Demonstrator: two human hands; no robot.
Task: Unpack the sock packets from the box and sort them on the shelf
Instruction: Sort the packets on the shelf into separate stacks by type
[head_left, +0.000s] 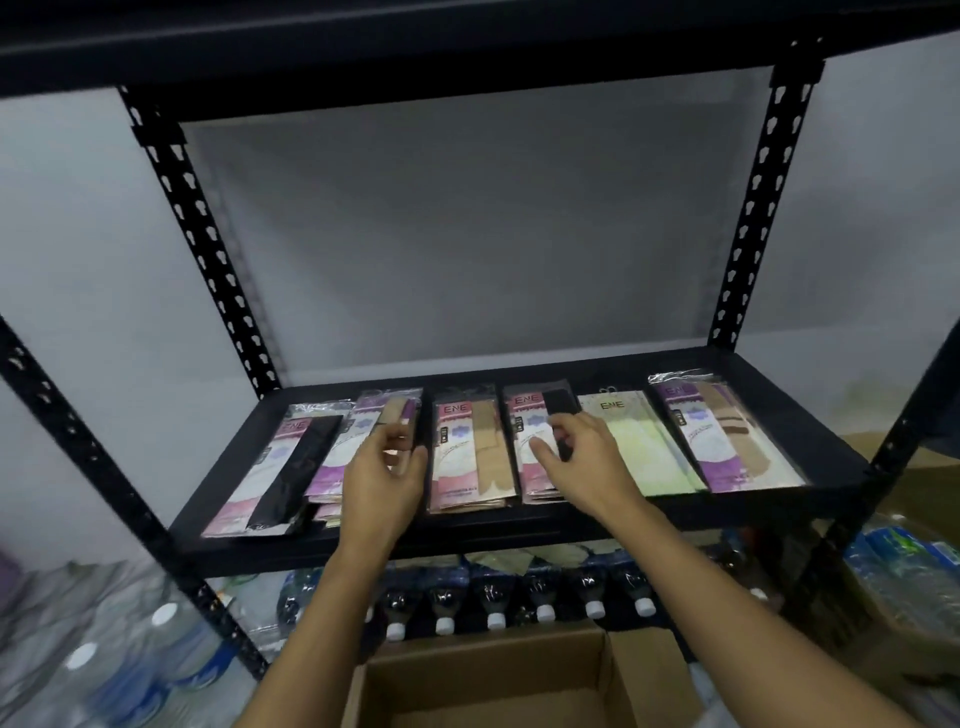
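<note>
Six colour-sorted piles of sock packets (462, 457) span the shelf (467, 540) edge to edge; the right hand (582, 452) presses open on the pink pile (525, 436), likely squaring it, while the left hand (384, 473) is too blurred to tell its grip.

Laid flat on the black metal shelf (810, 415), side by side in six piles, long edges running front to back: sock packets (467, 452) in clear wrap, most printed "ENE" at the top. From the left: pink-and-white card with black socks (280, 467), skewed, its near end at the front lip; purple card with tan socks (332, 457), stacked unevenly, lower ones sticking out toward the front; pink card with beige socks (462, 478), squared up; pink card with black socks (530, 415), under the fingers of a hand; pale yellow-green pile (644, 447); purple card with brown socks (727, 436), angled outward. Below the shelf's front edge, an open brown cardboard box (483, 675), flaps spread, bottom out of view.
</note>
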